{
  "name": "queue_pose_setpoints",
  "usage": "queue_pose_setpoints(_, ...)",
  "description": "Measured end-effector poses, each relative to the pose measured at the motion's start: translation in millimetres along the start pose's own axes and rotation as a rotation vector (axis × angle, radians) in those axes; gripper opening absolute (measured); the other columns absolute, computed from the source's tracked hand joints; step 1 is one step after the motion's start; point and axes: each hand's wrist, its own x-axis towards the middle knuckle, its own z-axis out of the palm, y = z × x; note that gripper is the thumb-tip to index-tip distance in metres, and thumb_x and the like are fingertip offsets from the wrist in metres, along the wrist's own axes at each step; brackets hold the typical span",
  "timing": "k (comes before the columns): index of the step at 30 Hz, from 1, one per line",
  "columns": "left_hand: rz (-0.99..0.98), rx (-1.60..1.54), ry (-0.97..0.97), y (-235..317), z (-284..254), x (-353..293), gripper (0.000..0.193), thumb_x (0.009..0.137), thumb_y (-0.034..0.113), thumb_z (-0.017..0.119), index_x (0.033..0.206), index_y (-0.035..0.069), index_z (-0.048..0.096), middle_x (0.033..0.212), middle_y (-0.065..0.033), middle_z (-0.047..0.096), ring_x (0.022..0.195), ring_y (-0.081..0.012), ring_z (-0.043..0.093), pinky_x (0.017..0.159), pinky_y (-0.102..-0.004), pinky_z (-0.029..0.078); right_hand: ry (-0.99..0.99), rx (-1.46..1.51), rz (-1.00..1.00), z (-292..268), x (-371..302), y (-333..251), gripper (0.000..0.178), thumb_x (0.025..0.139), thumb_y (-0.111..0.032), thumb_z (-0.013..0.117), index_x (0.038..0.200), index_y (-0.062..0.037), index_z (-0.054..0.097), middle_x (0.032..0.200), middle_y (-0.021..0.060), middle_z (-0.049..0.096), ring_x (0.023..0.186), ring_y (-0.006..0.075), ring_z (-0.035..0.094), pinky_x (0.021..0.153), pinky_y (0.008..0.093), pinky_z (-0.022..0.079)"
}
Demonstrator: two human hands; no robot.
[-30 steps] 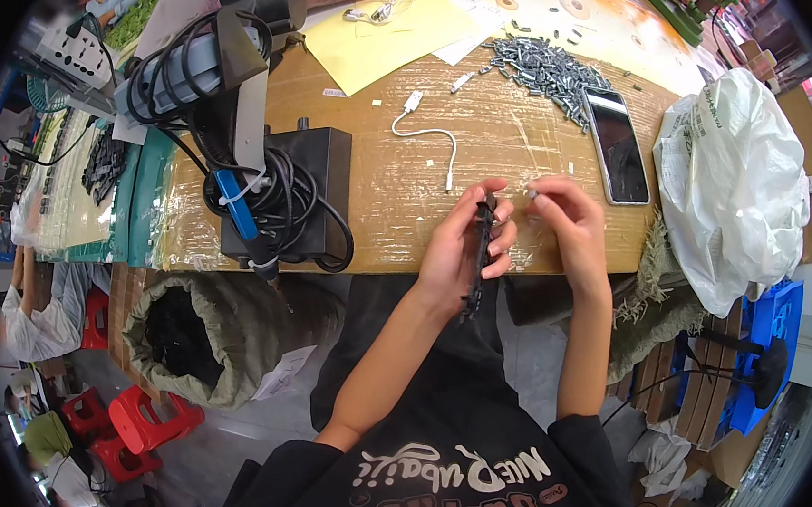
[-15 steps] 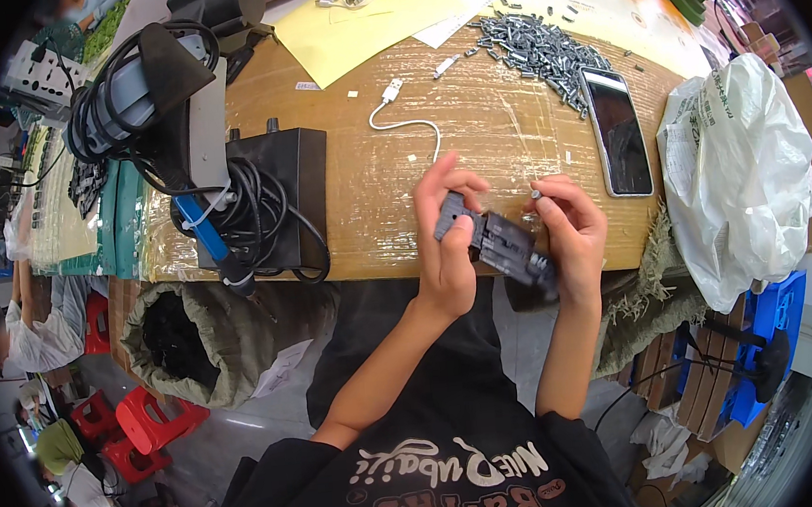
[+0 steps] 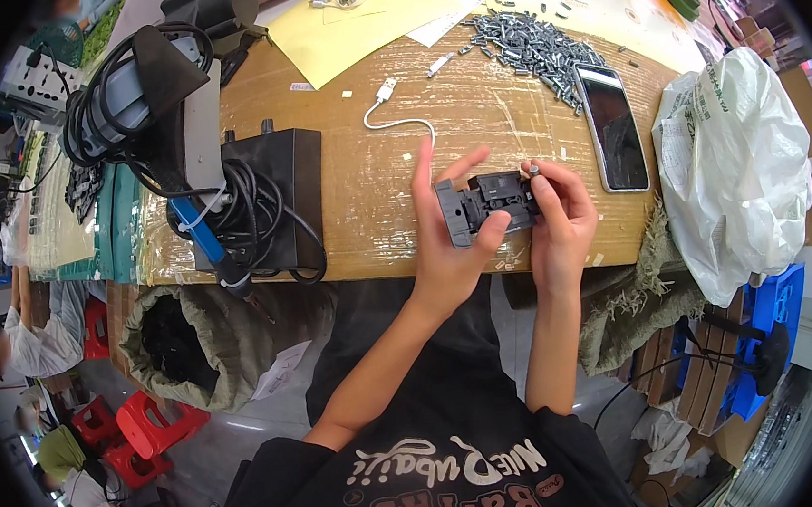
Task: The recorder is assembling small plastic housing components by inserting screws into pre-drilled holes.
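Note:
A black plastic housing (image 3: pixel 497 202) with open recesses lies across my left hand (image 3: pixel 452 259), over the table's near edge. The left thumb presses on its near side, and the other fingers are behind it. My right hand (image 3: pixel 561 227) is at the housing's right end, with thumb and forefinger pinching a small grey metal cylinder (image 3: pixel 534 172). The right fingers hide part of that end, so I cannot tell whether the cylinder touches the housing. A pile of similar small metal cylinders (image 3: pixel 538 52) lies farther back on the table (image 3: pixel 364 200).
A phone (image 3: pixel 614 127) and a white plastic bag (image 3: pixel 737 161) are to the right. A white USB cable (image 3: pixel 400 122) lies beyond my hands. To the left stand a black box (image 3: pixel 300 181) and a soldering iron with blue handle (image 3: pixel 199 233). A cloth sack (image 3: pixel 242 347) hangs below.
The black housing has turned from a steep tilt to nearly level, its recessed side now showing. My right hand has brought the small cylinder against or close to the housing's right end.

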Motion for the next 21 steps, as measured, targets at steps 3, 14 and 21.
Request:
queue_pose_setpoints(3, -0.307, 0.071, -0.041, 6, -2, 5, 0.049, 0.081, 0.009, 0.053, 0.123, 0.003, 0.029, 0.110, -0.0119, 0.046, 0.085, -0.0115, 0.050, 0.072, -0.0244, 0.044, -0.001, 0.003, -0.048, 2, 0, 0, 0.014, 0.078, 0.004, 0.054, 0.092, 0.0050, 0.056, 0.095, 0.0086, 0.055, 0.090, 0.0147, 0.054, 0.081, 0.0255, 0.041)
queue_pose_setpoints(14, -0.425, -0.240, -0.112, 2, -7, 7, 0.041, 0.073, -0.002, 0.063, 0.109, 0.000, 0.045, 0.097, -0.0037, 0.054, 0.090, -0.0093, 0.052, 0.078, -0.0228, 0.044, -0.039, -0.316, -0.348, 7, -3, 6, 0.016, 0.074, 0.009, 0.055, 0.089, 0.0023, 0.057, 0.094, 0.0095, 0.055, 0.094, 0.0179, 0.052, 0.092, 0.0330, 0.036)
queue_pose_setpoints(21, -0.415, -0.553, 0.139, -1, -14, 12, 0.028, 0.078, -0.006, 0.052, 0.106, -0.001, 0.049, 0.110, -0.0133, 0.053, 0.102, -0.0161, 0.051, 0.091, -0.0295, 0.038, 0.085, -0.066, -0.161, 2, -5, 5, 0.015, 0.075, 0.008, 0.056, 0.088, 0.0009, 0.056, 0.093, 0.0070, 0.055, 0.089, 0.0129, 0.051, 0.078, 0.0238, 0.041)
